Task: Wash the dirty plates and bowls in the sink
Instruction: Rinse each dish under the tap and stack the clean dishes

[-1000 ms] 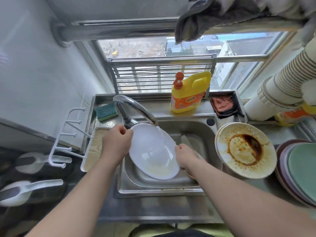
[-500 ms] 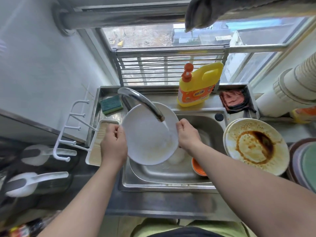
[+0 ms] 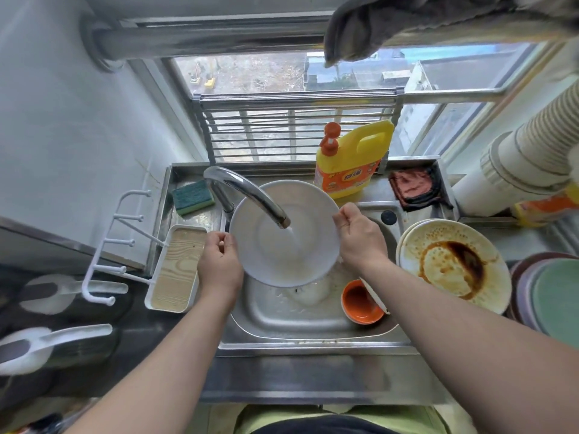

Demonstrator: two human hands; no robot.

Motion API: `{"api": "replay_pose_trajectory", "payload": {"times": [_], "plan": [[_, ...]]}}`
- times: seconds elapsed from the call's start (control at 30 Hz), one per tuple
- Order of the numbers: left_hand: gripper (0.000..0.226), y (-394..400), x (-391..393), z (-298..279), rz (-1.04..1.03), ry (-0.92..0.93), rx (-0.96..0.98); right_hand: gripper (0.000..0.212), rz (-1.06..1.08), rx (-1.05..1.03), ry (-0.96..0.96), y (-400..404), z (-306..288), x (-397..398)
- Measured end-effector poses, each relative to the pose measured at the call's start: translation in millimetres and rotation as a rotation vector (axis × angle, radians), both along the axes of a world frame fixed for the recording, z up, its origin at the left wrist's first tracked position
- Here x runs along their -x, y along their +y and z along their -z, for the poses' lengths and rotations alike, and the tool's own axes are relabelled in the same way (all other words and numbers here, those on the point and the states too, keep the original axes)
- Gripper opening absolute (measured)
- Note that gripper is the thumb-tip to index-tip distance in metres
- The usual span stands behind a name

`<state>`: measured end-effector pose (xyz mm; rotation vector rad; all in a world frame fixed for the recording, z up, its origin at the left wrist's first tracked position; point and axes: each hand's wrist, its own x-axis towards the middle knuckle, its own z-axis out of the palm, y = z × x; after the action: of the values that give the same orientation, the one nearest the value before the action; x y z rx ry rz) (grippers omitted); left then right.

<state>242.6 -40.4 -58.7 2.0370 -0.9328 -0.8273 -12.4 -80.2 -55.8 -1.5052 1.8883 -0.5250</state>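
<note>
My left fingers [image 3: 223,244] are pinched on the left rim of the white plate [image 3: 300,261], and my left hand [image 3: 219,264] sits beside the wooden-topped tray [image 3: 177,270]. My right fingers [image 3: 340,219] are clamped on the opposite rim, my right hand [image 3: 360,239] over the right side of the basin. Between them the plate is held face up above the sink [image 3: 313,327], clear of the basin floor.

Change noted: a second ago the plate was tilted low in the basin with the stream striking near its upper edge; half a second ago it was raised toward the spout. Now it sits more level and centred, and the tap [image 3: 247,195] runs straight onto the middle of its face. The right hand has shifted from the lower edge to the upper right rim. I judge this to be the rinse of this plate, well advanced (its face looks white, with no residue I can make out through the water).

Outward from the plate: an orange bowl [image 3: 360,302] lies in the basin at the right with a white item leaning in it. On the bench to the right a sauce-stained plate [image 3: 451,264] tops a stack and is not yet washed; further coloured plates [image 3: 551,292] stand beyond. The yellow detergent bottle [image 3: 351,161] and green sponge [image 3: 192,197] stand behind the sink. Most of the task appears outstanding.
</note>
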Motion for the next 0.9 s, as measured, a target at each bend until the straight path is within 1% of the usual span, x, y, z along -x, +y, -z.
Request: {"api": "replay_pose_trajectory", "payload": {"times": [0.1, 0.2, 0.4, 0.5, 0.6, 0.67, 0.77, 0.83, 0.9], "plan": [[0.019, -1.8, 6.1, 6.4, -0.019, 0.084, -0.003, 0.037, -0.033, 0.077, 0.043, 2.9, -8.2, 7.0], [0.028, -3.7, 11.9, 21.5, -0.028, 0.204, -0.006, 0.037, -0.037, 0.141, 0.053, 6.9, -12.6, 15.9], [0.017, -9.6, 42.5, 18.2, -0.07, 0.428, -0.029, 0.039, -0.008, 0.175, 0.089, 16.5, -24.0, 37.2], [0.017, -13.2, 55.9, 21.8, -0.059, 0.478, -0.074, 0.032, 0.002, 0.205, 0.12, 22.0, -30.4, 48.8], [0.016, -13.2, 74.4, 16.3, -0.048, 0.548, -0.081, 0.022, 0.009, 0.227, 0.149, 28.0, -37.4, 61.1], [0.016, -13.0, 85.9, 13.1, -0.041, 0.571, -0.079, 0.022, 0.016, 0.214, 0.17, 32.9, -41.7, 69.5], [0.015, -12.6, 95.3, 16.7, -0.021, 0.565, -0.068, 0.031, 0.021, 0.212, 0.202, 40.3, -43.2, 80.1], [0.013, -12.5, 96.0, 17.2, -0.001, 0.54, -0.063, 0.034, 0.048, 0.209, 0.188, 43.7, -42.2, 83.2], [0.014, -12.2, 92.0, 16.5, 0.02, 0.503, -0.053, 0.035, 0.085, 0.141, 0.16, 45.7, -36.5, 83.1]]}}
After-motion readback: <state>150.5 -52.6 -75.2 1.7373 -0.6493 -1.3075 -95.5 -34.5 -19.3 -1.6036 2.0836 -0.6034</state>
